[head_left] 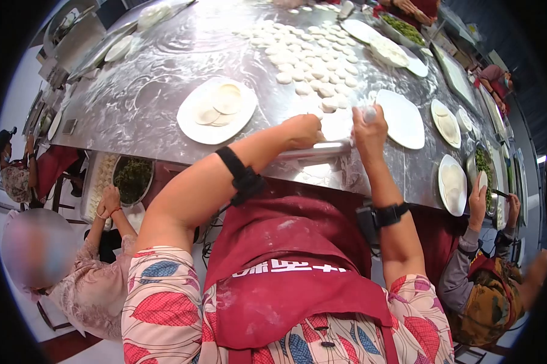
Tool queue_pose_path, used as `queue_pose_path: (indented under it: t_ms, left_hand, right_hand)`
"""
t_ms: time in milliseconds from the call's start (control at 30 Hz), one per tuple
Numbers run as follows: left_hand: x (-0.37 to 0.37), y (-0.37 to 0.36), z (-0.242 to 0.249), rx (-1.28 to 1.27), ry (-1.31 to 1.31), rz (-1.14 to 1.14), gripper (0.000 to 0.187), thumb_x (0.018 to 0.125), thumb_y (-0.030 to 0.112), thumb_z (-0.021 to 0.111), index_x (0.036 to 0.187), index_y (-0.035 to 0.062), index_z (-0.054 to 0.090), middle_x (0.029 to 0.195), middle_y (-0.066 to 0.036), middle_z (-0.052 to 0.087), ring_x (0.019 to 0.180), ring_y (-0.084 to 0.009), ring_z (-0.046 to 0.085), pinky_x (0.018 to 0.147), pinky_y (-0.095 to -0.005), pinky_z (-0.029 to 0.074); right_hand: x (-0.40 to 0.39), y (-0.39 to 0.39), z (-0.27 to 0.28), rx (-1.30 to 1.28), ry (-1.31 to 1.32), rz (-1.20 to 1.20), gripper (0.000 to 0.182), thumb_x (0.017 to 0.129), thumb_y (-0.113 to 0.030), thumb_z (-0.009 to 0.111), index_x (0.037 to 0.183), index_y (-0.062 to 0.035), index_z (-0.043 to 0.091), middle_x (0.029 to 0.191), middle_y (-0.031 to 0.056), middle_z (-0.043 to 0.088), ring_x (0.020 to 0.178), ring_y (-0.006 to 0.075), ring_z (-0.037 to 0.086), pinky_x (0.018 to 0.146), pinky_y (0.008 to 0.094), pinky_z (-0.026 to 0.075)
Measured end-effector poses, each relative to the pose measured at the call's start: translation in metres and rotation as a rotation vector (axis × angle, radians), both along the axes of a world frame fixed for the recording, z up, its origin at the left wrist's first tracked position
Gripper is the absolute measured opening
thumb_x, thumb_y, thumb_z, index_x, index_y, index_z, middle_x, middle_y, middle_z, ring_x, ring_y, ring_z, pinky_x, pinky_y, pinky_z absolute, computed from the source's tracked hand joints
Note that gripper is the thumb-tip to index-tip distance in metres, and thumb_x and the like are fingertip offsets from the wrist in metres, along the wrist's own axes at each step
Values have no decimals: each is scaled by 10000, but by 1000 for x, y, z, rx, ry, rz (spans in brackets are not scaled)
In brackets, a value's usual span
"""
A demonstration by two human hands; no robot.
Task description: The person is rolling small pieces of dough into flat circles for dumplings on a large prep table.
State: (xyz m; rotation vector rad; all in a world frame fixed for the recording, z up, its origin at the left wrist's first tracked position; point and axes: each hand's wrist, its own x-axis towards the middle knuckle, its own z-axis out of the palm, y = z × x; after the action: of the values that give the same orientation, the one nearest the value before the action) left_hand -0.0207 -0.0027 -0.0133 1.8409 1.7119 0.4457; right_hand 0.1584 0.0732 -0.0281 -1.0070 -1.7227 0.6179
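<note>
Near the table's front edge, a flat white dough sheet (336, 126) lies between my two hands. My left hand (304, 130) is closed at its left side, fingers curled; what they grip is hidden. Just right of the sheet, my right hand (370, 127) is raised and closed around a pale, blurred, rod-like piece (369, 113), whose kind I cannot make out. Directly beyond my hands, many small round dough pieces (313, 57) are spread over the floured metal table (164, 54). A white plate with round dough wrappers (217, 109) stands to the left.
A white plate (404, 121) is close to my right hand. More plates of wrappers (446, 124) stand farther right. Co-workers sit at both sides; one person's hands (108, 203) work beside a bowl of green filling (133, 179) at the left.
</note>
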Motion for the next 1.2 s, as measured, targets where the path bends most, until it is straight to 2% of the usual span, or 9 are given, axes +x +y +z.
queue_pose_path:
  t_ms: [267,367,467,533,633,833,967,1067,1200]
  left_hand:
    - [-5,-23,7,-78,-114,-9,199,779,163,585,848,-9,657,817,-223,646,828,-343,629,738,-395,477]
    - [-1,-6,-1,-39,-49,14,208,788,170,582,863,-7,662,828,-225,649,832,-339,631,744,-395,477]
    - [0,2,-1,-6,-30,-13,216,772,169,588,875,-3,668,856,-227,651,839,-342,632,748,-399,478]
    - [-1,-4,-1,24,21,-108,209,757,157,591,866,-4,667,856,-224,650,832,-344,631,746,-398,478]
    - [-7,-12,0,-101,-114,-47,236,728,110,588,922,-14,641,859,-210,651,826,-316,630,740,-384,479]
    - [4,-4,-1,15,-57,3,241,829,196,617,946,-13,640,888,-217,651,865,-315,626,768,-384,471]
    - [8,-3,9,-92,-25,-52,282,803,240,619,933,-10,643,882,-218,648,873,-330,623,770,-391,469]
    - [-3,-2,-10,34,66,-60,239,776,176,612,913,-18,634,872,-214,643,874,-330,620,770,-391,469]
    - [-6,-14,0,-85,-135,-38,174,761,72,591,908,-14,626,885,-219,639,868,-326,617,764,-386,468]
  right_hand:
    - [34,-68,14,-133,149,64,143,839,-18,626,897,-6,496,593,37,554,457,88,528,399,238,399]
    - [4,-9,1,-9,47,1,184,808,-82,658,874,9,512,596,113,559,504,197,546,502,338,434]
    - [5,-5,2,134,-44,-18,178,819,-77,655,844,-4,494,581,102,548,483,166,558,469,315,432]
    - [23,-44,12,-182,136,44,175,830,-54,646,823,-18,474,572,75,544,441,131,536,424,286,422]
    - [45,-87,8,-198,267,123,164,830,-16,639,826,-29,475,572,50,539,431,102,518,389,263,397]
    - [4,-8,2,-30,58,20,198,801,-65,665,897,15,513,663,141,583,540,212,569,509,323,441]
    - [14,-19,3,-12,59,33,174,835,-63,646,821,-24,477,569,53,541,430,118,522,400,274,405]
    - [45,-74,4,-140,133,69,171,839,-44,634,807,-27,466,585,46,550,444,111,531,396,272,406]
    - [31,-62,14,-164,157,49,165,841,-43,633,802,-34,473,581,46,545,442,111,530,400,272,403]
